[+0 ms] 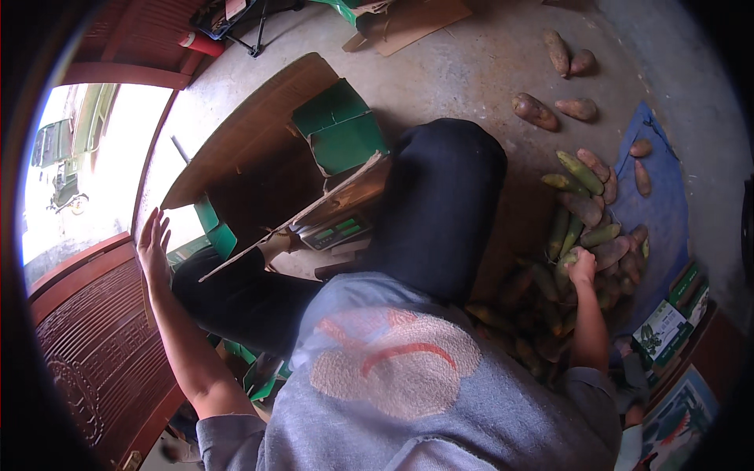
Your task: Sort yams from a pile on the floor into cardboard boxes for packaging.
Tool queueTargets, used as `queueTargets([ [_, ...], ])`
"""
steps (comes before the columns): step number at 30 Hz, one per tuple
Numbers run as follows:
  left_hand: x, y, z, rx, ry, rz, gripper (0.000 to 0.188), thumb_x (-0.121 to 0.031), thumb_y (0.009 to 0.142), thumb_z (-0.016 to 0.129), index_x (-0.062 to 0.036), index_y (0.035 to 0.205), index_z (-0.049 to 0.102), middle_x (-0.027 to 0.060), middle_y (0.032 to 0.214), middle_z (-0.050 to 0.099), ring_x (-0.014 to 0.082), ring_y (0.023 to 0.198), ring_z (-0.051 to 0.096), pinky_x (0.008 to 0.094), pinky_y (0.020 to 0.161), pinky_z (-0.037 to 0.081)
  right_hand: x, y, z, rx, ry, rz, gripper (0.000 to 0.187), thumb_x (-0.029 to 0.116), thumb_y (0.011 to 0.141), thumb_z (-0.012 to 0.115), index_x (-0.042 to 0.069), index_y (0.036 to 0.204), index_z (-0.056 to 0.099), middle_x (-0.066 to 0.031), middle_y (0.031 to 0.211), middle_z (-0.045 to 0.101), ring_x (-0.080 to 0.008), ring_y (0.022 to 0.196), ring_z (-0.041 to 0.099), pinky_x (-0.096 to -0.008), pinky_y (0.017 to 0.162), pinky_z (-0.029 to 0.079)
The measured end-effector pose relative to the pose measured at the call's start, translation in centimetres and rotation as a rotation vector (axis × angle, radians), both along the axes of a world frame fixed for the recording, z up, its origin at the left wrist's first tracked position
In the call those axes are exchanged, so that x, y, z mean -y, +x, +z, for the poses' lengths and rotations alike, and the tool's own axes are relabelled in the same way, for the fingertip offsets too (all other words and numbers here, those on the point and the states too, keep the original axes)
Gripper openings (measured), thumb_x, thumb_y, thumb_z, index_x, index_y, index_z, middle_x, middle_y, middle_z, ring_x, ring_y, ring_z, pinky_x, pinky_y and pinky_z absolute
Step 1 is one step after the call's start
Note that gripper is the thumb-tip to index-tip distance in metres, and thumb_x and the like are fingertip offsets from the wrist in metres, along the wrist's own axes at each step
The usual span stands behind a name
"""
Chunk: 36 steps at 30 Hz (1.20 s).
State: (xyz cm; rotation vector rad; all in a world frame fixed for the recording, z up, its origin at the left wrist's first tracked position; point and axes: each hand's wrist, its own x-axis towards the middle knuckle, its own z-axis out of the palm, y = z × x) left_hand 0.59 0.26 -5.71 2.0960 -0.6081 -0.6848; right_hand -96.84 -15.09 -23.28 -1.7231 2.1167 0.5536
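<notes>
Left hand [154,245] released, fingers spread, flat by the carved red-brown wooden door [102,345], bracing. Centre: open brown cardboard box with green flaps [259,149] on the concrete floor, just past the knee. Right hand [582,265] clenched on a green elongated mango [567,265] in the heap [589,220] on the blue cloth [664,212]. Looks like the pick step; next calls for a lift across the lap. Door and leg crowd the left; box mouth open.

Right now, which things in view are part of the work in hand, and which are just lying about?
In hand:
right hand on a green fruit in the fruit pile
left hand raised flat by the open cardboard box

Lying about:
loose brown fruits on the floor
blue cloth
printed cartons
carved wooden door
</notes>
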Motion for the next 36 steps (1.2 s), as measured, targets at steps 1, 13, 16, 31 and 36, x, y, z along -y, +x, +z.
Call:
queueTargets([
  [1, 1.1, -0.6, 0.4, 0.016, -0.009, -0.024, 0.042, -0.027, 0.106, 0.055, -0.0077, 0.144, 0.054, 0.0117, 0.145, 0.057, 0.0244, 0.131, 0.057, 0.0387, 0.108, 0.046, 0.3, -0.1, 0.6, -0.009, -0.006, 0.003, 0.035, 0.004, 0.072, 0.082, 0.005, 0.106, 0.072, -0.0194, 0.104, 0.073, -0.0374, 0.1, 0.07, -0.0458, 0.087, 0.056],
  [13, 9.6, -2.8, 5.6, 0.209, -0.111, -0.425, 0.05, -0.033, 0.104, 0.058, -0.0007, 0.142, 0.055, 0.0152, 0.141, 0.059, 0.0272, 0.13, 0.057, 0.0397, 0.109, 0.044, 12.2, 19.6, 19.6, 0.997, -0.831, 0.004, 0.044, -0.007, 0.088, 0.072, -0.01, 0.129, 0.058, -0.0171, 0.126, 0.066, -0.0224, 0.11, 0.066, -0.0334, 0.098, 0.053],
  [16, 11.1, -3.7, 6.0, 0.123, -0.08, -0.607, 0.05, -0.034, 0.102, 0.062, -0.0041, 0.141, 0.057, 0.0127, 0.139, 0.062, 0.0246, 0.129, 0.057, 0.0387, 0.109, 0.044, 13.2, 28.9, 28.1, 1.029, -0.841, 0.175, 0.043, -0.007, 0.089, 0.071, -0.01, 0.13, 0.058, -0.0195, 0.129, 0.064, -0.0229, 0.112, 0.065, -0.0355, 0.099, 0.053],
  [31, 10.0, -3.0, 5.3, 0.424, -0.026, -0.82, 0.016, -0.015, 0.089, 0.073, -0.0049, 0.099, 0.078, 0.0142, 0.089, 0.075, 0.0322, 0.079, 0.071, 0.0389, 0.073, 0.056, 7.2, 71.0, 24.8, 0.978, 0.097, 1.328, 0.042, 0.0, 0.071, 0.079, 0.004, 0.112, 0.069, -0.0151, 0.113, 0.072, -0.0336, 0.104, 0.07, -0.0386, 0.09, 0.057],
  [36, 9.6, -2.0, 3.8, 0.488, -0.111, -0.794, 0.016, -0.017, 0.087, 0.072, -0.0062, 0.097, 0.077, 0.0145, 0.086, 0.073, 0.0346, 0.081, 0.07, 0.0405, 0.076, 0.056, 5.6, 76.4, 16.3, 0.365, 0.358, 1.585, 0.028, 0.001, 0.08, 0.066, 0.005, 0.107, 0.07, -0.0185, 0.1, 0.071, -0.0385, 0.095, 0.069, -0.0468, 0.084, 0.056],
])
